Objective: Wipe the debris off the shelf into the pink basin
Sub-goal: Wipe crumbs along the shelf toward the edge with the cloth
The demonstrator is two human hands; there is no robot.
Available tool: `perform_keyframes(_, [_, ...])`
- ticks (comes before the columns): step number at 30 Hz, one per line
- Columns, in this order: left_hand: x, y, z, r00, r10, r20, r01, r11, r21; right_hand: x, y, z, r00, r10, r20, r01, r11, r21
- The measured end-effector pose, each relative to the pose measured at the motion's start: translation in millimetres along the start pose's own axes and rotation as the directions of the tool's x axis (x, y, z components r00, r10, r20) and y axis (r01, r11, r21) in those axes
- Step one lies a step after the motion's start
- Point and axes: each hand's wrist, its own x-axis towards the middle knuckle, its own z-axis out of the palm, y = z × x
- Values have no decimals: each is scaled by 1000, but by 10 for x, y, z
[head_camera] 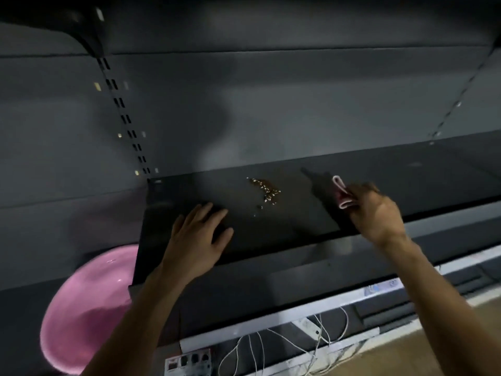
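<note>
While the left hand [199, 237] lies flat with its fingers straight and spread on the dark, flat metal shelf [284, 221] at centre frame, the right hand [375, 213] at centre right has its fingers curled tightly round a small folded cloth with a pale pink edge [342, 191]. That cloth sticks out up and to the left of the fist, above the shelf surface; whether it touches the shelf cannot be told. Between the two hands, a little higher in the frame, a small scatter of yellowish-brown crumbs of debris [267, 189] lies on the shelf, apart from both hands, with a few stray specks just below it. At the lower left of the frame, past the shelf's left end and lower than it, sits the round pink plastic basin [89, 302]. White cables [284, 346] and a power strip [189, 360] lie along the bottom of the frame.
</note>
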Motion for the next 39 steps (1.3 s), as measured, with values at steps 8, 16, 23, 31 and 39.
perform_keyframes(8, [-29,-135,-16,997,75,-18,-76,995,-72,-567,-830,321,982,-114,-150,117,993,11])
perform_keyframes(16, [-15,-164,-24,994,106,7,-105,994,-14,-793,-1887,721,976,-186,-109,194,978,72])
perform_keyframes(23, [-42,-168,-22,997,76,0,-76,996,-46,-329,-1391,410,991,-80,-103,112,928,356])
perform_keyframes(31, [134,-200,-6,997,48,53,-45,997,-56,328,-657,489,996,84,12,-84,996,41])
perform_keyframes(39, [258,-144,31,1000,21,3,-21,1000,-9,258,-1261,590,962,-229,150,176,937,300])
